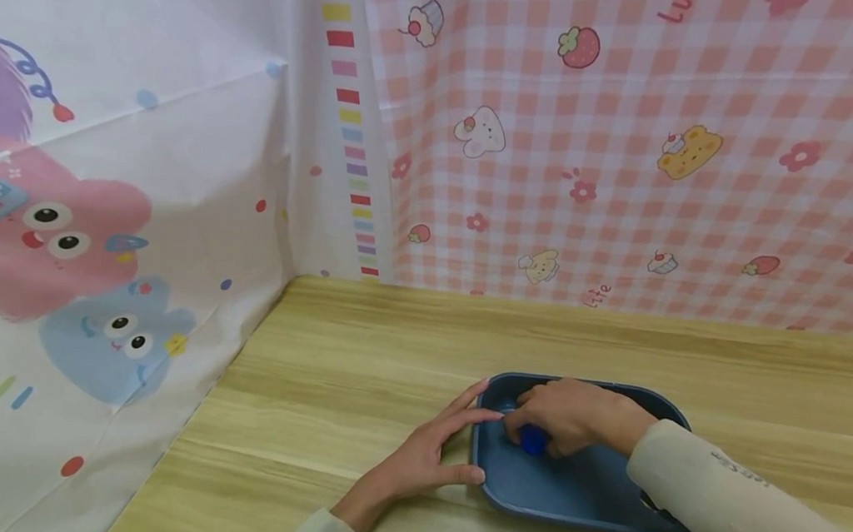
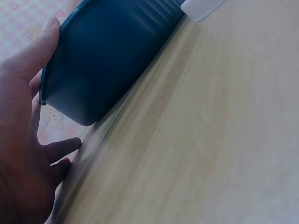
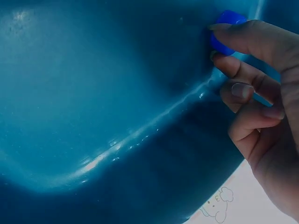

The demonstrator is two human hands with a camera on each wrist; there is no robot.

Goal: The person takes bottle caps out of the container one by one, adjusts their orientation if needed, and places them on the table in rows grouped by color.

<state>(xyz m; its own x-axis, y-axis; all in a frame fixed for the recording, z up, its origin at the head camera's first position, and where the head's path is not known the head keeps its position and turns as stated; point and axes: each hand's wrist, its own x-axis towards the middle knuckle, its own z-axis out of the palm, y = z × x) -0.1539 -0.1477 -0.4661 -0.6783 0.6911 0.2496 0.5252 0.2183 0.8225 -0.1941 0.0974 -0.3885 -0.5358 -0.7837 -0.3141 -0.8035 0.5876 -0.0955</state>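
Observation:
A dark blue rectangular basin (image 1: 564, 489) with rounded corners rests on the wooden table. My right hand (image 1: 573, 413) reaches inside it and pinches a small, round blue piece (image 3: 227, 32) between thumb and index finger, low by the basin's wall. The other right fingers curl in toward the palm in the right wrist view. At the basin's left end, my left hand (image 1: 430, 458) touches the rim with spread, mostly straight fingers. Its thumb (image 2: 49, 32) lies against the rim in the left wrist view, while two fingers hang below the rim beside the wall.
Wood-grain tabletop (image 1: 315, 375) extends around the basin. A pink checked cloth (image 1: 610, 118) hangs behind the table, and a white cloth with cartoon figures (image 1: 222, 148) hangs on the left. A white rounded object (image 2: 201, 8) shows beside the basin in the left wrist view.

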